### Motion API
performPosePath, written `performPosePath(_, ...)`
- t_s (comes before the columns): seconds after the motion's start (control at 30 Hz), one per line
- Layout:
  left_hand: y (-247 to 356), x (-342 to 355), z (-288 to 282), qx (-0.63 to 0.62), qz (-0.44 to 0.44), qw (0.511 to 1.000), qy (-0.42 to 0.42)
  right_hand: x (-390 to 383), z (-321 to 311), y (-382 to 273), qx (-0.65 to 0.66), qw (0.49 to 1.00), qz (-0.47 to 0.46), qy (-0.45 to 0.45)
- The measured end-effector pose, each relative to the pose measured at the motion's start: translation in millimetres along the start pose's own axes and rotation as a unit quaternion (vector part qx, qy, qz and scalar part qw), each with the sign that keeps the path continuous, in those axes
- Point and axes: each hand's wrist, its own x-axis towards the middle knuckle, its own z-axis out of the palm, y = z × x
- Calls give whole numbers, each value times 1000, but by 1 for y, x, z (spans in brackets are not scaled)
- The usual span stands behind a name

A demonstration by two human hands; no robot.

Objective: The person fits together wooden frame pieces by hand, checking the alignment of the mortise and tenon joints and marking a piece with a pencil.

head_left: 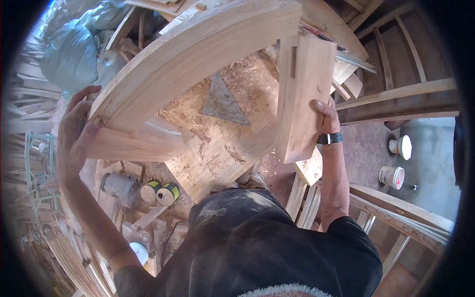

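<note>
A broad curved wooden board (198,54) spans the upper middle of the view. My left hand (74,133) grips its left end, where a shorter board (136,143) meets it at an angle. On the other side, my right hand (328,118) holds an upright board (309,89) with a dark slot near its top; the thumb lies on its face. This board meets the curved one near its right end; the joint itself is not plain. Beneath them lies a triangular flat piece (222,103) on a shaving-strewn wooden worktop (198,175).
Two round tins (167,194) and a grey motor-like cylinder (120,189) stand at lower left. Pale plastic bags (71,54) are heaped at upper left. Wooden frames (396,213) and two white buckets (391,176) are on the right. Stacked timber lines the left side.
</note>
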Motion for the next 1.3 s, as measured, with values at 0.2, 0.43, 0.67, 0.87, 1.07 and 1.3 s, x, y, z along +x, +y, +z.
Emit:
performPosePath(0.2, 15, 5, 4, 65, 18, 997, -43, 8, -23, -25, 29, 995, -70, 67)
performPosePath(0.43, 13, 3, 3, 51, 5, 998, -47, 27, -15, -21, 48, 994, -96, 21)
performPosePath(0.67, 8, 1, 3, 27, -5, 999, -38, 39, 3, 4, 60, 994, -89, 18)
performPosePath(0.87, 15, -1, 5, 55, -18, 998, -34, 39, 2, 13, 88, 992, -91, 3)
performPosePath(1.07, 18, -4, 6, 96, -3, 994, -48, 39, -40, 26, 65, 991, -116, 8)
performPosePath(1.3, 25, -10, 15, 115, 4, 992, -42, 55, -63, 29, 62, 983, -173, -20)
